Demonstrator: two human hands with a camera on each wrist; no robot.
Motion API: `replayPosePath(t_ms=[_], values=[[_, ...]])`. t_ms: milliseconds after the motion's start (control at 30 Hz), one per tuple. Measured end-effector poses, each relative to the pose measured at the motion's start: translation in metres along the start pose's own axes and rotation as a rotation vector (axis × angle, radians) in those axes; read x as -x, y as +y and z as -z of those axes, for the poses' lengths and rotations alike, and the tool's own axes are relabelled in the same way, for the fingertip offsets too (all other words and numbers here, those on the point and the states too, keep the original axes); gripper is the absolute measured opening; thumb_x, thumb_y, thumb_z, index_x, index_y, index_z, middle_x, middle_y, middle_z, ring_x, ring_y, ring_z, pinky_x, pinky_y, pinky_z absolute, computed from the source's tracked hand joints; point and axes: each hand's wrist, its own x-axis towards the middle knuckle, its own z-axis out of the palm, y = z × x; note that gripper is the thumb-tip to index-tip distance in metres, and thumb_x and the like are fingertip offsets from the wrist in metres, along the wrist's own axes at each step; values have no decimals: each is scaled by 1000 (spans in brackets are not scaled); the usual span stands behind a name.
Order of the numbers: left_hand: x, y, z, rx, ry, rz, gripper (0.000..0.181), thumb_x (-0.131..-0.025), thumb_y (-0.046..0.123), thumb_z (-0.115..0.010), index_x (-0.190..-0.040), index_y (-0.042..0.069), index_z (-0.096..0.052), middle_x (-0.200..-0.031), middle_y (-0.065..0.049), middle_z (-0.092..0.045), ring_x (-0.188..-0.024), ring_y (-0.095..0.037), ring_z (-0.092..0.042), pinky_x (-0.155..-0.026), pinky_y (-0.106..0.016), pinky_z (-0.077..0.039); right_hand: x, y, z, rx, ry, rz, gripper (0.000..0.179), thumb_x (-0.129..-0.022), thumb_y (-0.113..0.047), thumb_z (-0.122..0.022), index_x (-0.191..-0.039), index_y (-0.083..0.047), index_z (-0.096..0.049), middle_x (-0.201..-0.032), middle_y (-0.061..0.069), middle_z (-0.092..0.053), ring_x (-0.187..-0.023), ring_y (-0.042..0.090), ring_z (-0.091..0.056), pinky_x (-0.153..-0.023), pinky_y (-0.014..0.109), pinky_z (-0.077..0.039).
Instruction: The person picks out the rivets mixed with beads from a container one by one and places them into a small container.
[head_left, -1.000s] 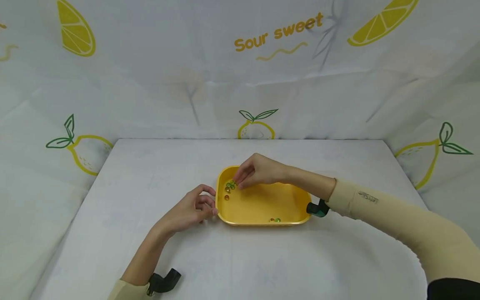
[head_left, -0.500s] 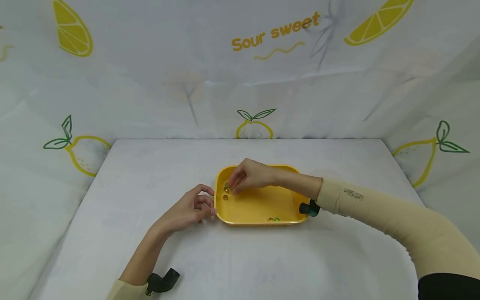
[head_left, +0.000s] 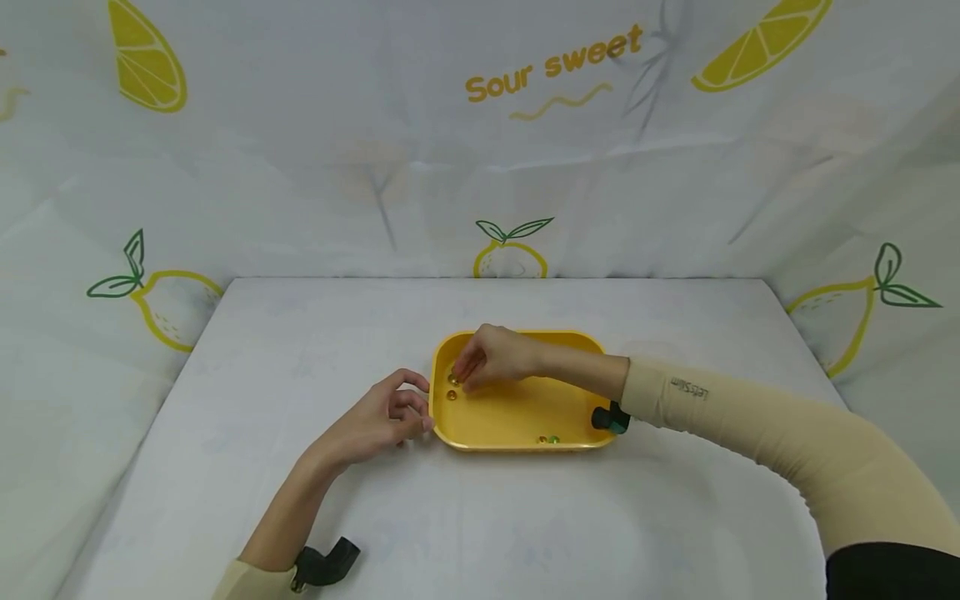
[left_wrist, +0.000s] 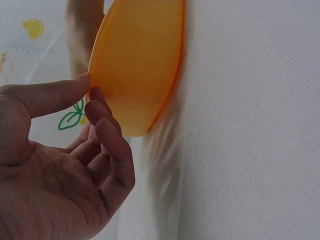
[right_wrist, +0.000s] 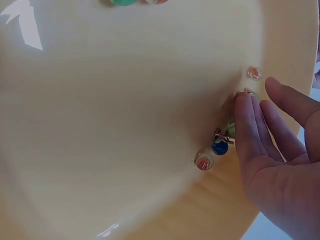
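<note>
In the head view a yellow tray (head_left: 525, 417) lies on the table with several glass marbles in it. My right hand (head_left: 495, 354) reaches over the tray's left end, fingers pointing down. In the right wrist view its fingers are nearly straight, the thumb apart, and a marble (right_wrist: 249, 92) shows at the fingertips. Near the fingers are a blue marble (right_wrist: 220, 146), a green marble (right_wrist: 231, 129) and red-streaked marbles, one of them (right_wrist: 204, 161) lower down. My left hand (left_wrist: 60, 170) touches the tray's left side with thumb and fingertips, its fingers loosely bent.
A green marble (head_left: 553, 439) and an amber one (head_left: 543, 439) sit by the tray's front wall. The tray stands on a white-covered table (head_left: 465, 525), with a lemon-print cloth (head_left: 337, 125) hanging behind and at both sides.
My right hand has moved left and slightly toward the front over the marbles at the tray's left end, covering some of them. The left hand stays at the tray's side.
</note>
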Motion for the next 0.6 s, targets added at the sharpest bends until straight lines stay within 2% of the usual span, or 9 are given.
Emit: replayPosePath(t_ms=[300, 600], values=[[0, 0, 0, 0, -6, -1, 50, -99, 17, -77, -138, 5, -47, -100, -8, -69, -83, -23, -63, -63, -30, -51, -2, -1, -2, 55, 24, -27, 19, -93, -4, -83, -111, 2, -81, -104, 11, -84, -89, 8, -76, -87, 24, -64], [0, -1, -1, 0, -9, 13, 49, -99, 14, -72, -139, 4, -47, -102, -8, -69, -84, -23, -63, -64, -30, -51, -6, -1, -3, 122, 21, 8, 17, -93, -5, -84, -109, 0, -83, -103, 10, -85, -85, 4, -75, -80, 19, -61]])
